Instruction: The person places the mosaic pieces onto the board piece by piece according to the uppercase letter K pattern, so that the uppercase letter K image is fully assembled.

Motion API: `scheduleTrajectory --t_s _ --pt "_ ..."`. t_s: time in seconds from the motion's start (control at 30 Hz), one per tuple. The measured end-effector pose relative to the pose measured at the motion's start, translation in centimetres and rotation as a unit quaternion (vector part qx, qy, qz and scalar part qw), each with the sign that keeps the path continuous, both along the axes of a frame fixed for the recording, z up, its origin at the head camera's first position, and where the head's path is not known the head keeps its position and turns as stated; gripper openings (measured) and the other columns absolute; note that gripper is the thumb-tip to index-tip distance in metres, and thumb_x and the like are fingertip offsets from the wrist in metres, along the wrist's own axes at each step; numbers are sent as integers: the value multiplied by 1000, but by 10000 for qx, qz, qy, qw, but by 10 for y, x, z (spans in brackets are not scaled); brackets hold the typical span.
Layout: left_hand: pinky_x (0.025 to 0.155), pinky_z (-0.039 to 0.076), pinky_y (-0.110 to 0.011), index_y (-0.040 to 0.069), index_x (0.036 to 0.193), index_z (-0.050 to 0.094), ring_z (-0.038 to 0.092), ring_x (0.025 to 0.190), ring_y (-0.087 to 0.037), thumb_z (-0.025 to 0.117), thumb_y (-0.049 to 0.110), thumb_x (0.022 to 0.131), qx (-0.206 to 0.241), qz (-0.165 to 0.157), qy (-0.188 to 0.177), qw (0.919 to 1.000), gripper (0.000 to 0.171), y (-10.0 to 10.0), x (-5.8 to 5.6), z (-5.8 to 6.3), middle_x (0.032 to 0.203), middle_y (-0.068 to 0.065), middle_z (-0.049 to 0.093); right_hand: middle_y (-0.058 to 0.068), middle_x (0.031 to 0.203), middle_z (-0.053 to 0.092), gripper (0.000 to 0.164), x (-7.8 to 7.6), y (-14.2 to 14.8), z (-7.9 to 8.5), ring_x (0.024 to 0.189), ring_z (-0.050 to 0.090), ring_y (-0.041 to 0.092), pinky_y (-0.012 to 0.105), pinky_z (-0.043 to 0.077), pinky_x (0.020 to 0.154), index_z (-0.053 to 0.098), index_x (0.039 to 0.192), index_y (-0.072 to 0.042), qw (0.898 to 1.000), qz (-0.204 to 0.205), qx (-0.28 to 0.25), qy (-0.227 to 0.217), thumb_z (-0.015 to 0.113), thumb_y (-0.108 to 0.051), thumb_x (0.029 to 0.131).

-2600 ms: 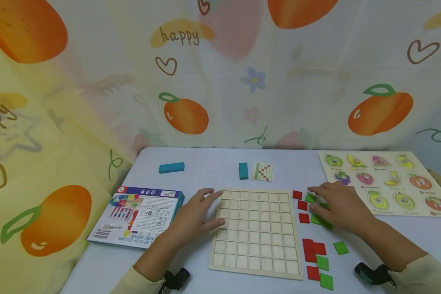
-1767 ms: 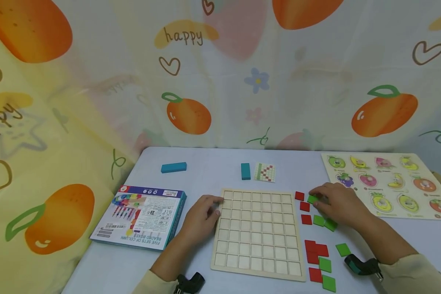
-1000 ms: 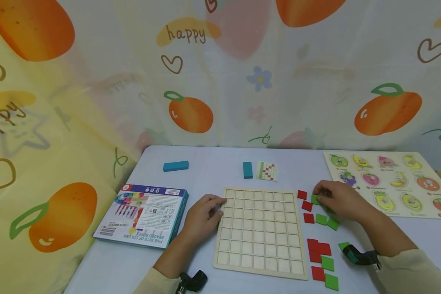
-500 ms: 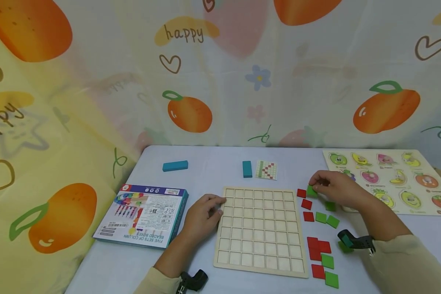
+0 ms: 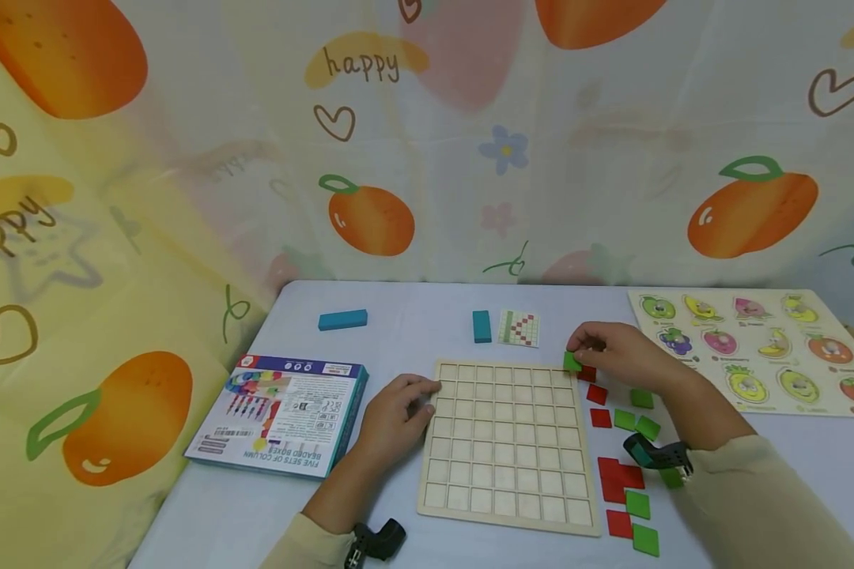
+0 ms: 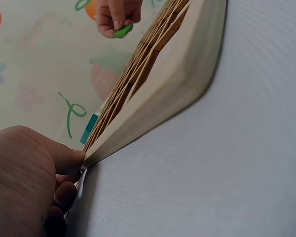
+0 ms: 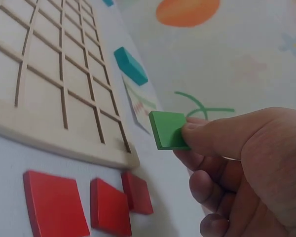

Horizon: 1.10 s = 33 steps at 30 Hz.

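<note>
My right hand [image 5: 626,353] pinches a green square tile [image 7: 166,131] between thumb and fingers, raised over the top right corner of a wooden grid board [image 5: 504,444]. The board's square cells hold no tiles. At its left edge, my left hand [image 5: 393,420] grips the rim near the upper corner; in the left wrist view the thumb [image 6: 69,159] lies against the edge with the other fingers curled below. Red tiles [image 7: 56,205] lie right of the board, just below my right hand. More green tiles [image 5: 625,420] lie beside them.
A small pattern card [image 5: 519,329] and a teal block [image 5: 481,326] lie behind the board. Another teal block [image 5: 342,319] is farther left. A boxed set [image 5: 277,415] lies left of my left hand, and a fruit puzzle board [image 5: 776,356] at the far right.
My right hand has picked a green tile from the group on the right and carried it left toward the board's top corner. My left hand has closed onto the board's left edge.
</note>
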<state>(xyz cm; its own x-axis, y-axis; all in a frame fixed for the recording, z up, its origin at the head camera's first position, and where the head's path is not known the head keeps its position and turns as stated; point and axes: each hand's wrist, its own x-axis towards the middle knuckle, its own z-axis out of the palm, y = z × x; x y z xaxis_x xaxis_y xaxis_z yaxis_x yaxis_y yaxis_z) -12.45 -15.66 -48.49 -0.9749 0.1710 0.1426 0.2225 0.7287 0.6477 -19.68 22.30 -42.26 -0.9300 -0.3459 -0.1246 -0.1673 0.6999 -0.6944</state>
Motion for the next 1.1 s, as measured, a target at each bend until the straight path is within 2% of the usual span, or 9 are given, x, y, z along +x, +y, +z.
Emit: scheduleTrajectory --t_s 0.23,0.4,0.63,0.97,1.1 --pt "85 55 -32 18 129 78 62 97 -10 77 13 99 -29 16 2 10000 31 0 -1 2 125 6 68 3 101 67 9 -6 -16 -1 95 58 24 39 52 84 71 112 -9 9996 209 -153 101 68 -11 104" --pt "84 55 -31 19 129 78 61 96 -9 77 13 98 -20 38 -28 10000 31 0 -1 1 124 7 68 4 99 66 9 -9 -30 -3 90 57 25 38 52 76 71 112 -10 9991 238 -360 -26 66 -12 104" --pt "85 55 -32 18 128 78 61 97 -9 77 13 99 13 44 -64 10000 30 1 -1 1 125 7 68 5 103 68 9 -13 -49 -8 97 57 25 40 50 89 72 112 -9 9970 353 -680 -53 67 -10 105" --pt "85 55 -33 18 129 78 61 98 -10 77 13 98 -24 46 -35 10000 31 2 0 2 124 7 68 3 102 69 8 -21 -77 -14 97 60 21 41 50 93 72 110 -8 9939 719 -834 68 67 -7 104" --pt "85 55 -32 18 129 78 61 97 -10 77 12 98 24 62 -58 10000 31 2 0 2 124 6 68 3 101 71 8 -24 -90 -18 93 62 19 46 48 96 72 109 -6 9915 856 -971 86 66 -7 104"
